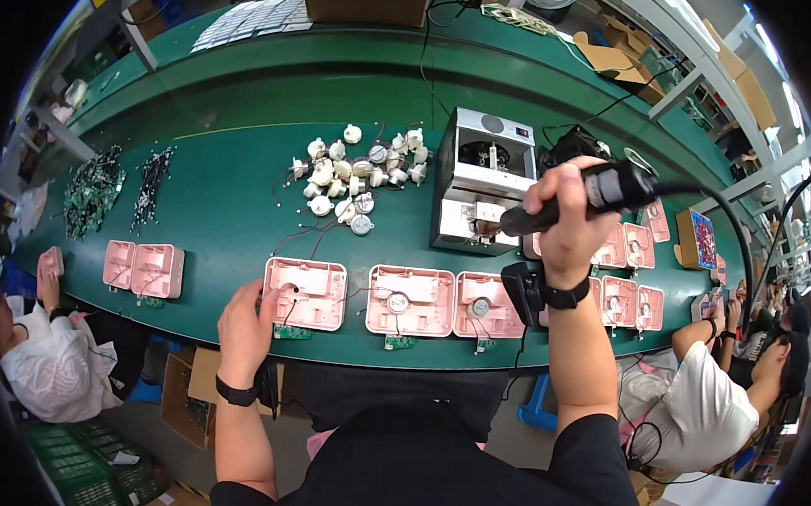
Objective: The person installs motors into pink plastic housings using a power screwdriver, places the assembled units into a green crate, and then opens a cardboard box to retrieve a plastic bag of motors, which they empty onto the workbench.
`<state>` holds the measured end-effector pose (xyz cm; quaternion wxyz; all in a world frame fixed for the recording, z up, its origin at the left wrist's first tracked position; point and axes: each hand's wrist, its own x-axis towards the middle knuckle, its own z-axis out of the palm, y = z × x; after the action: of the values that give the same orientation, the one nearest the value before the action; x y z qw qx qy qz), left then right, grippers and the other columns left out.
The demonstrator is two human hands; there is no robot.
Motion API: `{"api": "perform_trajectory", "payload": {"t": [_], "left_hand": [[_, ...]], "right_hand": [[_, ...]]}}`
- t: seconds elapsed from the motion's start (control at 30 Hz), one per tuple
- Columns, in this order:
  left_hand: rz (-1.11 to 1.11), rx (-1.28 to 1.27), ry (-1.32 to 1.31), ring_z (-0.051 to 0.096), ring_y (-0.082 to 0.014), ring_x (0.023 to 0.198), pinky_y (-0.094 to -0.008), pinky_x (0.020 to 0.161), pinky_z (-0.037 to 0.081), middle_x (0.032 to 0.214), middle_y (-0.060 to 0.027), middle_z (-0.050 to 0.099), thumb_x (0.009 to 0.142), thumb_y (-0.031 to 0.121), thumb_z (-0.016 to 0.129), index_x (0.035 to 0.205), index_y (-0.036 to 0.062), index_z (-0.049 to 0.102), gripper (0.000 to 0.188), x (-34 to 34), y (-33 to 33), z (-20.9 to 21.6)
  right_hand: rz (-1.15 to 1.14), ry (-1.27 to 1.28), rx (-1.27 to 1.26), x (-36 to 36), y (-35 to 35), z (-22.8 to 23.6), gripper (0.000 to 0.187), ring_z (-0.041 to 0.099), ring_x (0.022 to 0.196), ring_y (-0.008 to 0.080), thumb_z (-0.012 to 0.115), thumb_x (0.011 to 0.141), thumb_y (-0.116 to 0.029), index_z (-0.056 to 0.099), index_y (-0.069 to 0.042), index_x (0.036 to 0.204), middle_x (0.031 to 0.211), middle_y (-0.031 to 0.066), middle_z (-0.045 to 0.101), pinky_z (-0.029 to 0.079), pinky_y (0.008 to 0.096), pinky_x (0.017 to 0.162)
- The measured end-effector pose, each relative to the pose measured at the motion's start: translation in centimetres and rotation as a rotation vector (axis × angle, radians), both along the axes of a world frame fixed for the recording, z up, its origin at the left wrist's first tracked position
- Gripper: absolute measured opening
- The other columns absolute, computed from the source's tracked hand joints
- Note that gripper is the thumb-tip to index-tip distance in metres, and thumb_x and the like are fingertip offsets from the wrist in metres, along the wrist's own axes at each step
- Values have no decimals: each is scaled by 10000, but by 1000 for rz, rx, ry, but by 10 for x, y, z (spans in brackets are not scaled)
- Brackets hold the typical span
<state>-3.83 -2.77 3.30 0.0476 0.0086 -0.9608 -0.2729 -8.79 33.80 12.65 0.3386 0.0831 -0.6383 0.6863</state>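
My right hand point(570, 226) is closed round a black electric screwdriver point(618, 186) held sideways. Its tip points left and meets the front of a silver-grey screw feeder point(466, 181); the exact contact is too small to make out. With its thumb over the rim, my left hand point(245, 329) grips the left side of an open pink plastic case point(327, 290). A small green circuit board point(294, 333) hangs on wires at that case's front edge. To its right, two similar pink cases point(433, 295) each hold a round speaker-like part point(397, 301).
White round motor-like parts point(341, 171) with wires lie heaped left of the feeder. Further left are piles of circuit boards point(94, 194) and more pink cases point(159, 269). Co-workers sit at the left point(52, 360) and right point(703, 393). The screwdriver's cord point(720, 203) arcs rightward.
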Motion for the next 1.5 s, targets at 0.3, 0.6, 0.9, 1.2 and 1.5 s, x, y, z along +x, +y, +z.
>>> {"api": "perform_trajectory", "payload": {"t": [0.3, 0.6, 0.9, 1.2, 1.5], "left_hand": [[-69, 77, 10, 619, -369, 858, -386, 746, 485, 948, -203, 639, 917, 149, 565, 1067, -32, 623, 242, 5, 16, -8], [-113, 97, -6, 609, -382, 820, -422, 711, 484, 904, -194, 627, 899, 153, 581, 1061, 5, 636, 226, 14, 25, -7], [-241, 101, 108, 640, -323, 866, -363, 766, 504, 957, -152, 652, 872, 98, 610, 1052, 11, 641, 202, -60, 21, 17], [-625, -263, 298, 578, -255, 1031, -378, 808, 518, 1127, -50, 601, 823, 69, 605, 1087, 69, 626, 265, -134, 50, -11], [-500, -87, 195, 602, -255, 930, -361, 781, 521, 1119, -93, 582, 804, 64, 646, 1087, 47, 604, 286, -123, 17, -16]], "right_hand": [[145, -19, -120, 25, 2, 3, 151, 478, 486, 151, 533, 936, -163, 461, -46, 998, 656, 52, 492, 433, 305, 480], [283, -20, -141, 74, -2, 2, 267, 468, 474, 149, 568, 919, -265, 410, -78, 1025, 675, 55, 484, 415, 297, 471], [303, 14, -138, 96, -14, 15, 383, 472, 459, 152, 627, 877, -316, 374, -71, 1027, 671, 55, 491, 419, 293, 448], [294, -24, -96, 113, -14, 18, 429, 496, 470, 144, 676, 853, -337, 371, -81, 1012, 652, 44, 507, 445, 283, 459], [252, -23, -133, 115, -8, 18, 440, 494, 466, 136, 688, 848, -340, 372, -84, 1015, 651, 40, 511, 442, 272, 455]]}}
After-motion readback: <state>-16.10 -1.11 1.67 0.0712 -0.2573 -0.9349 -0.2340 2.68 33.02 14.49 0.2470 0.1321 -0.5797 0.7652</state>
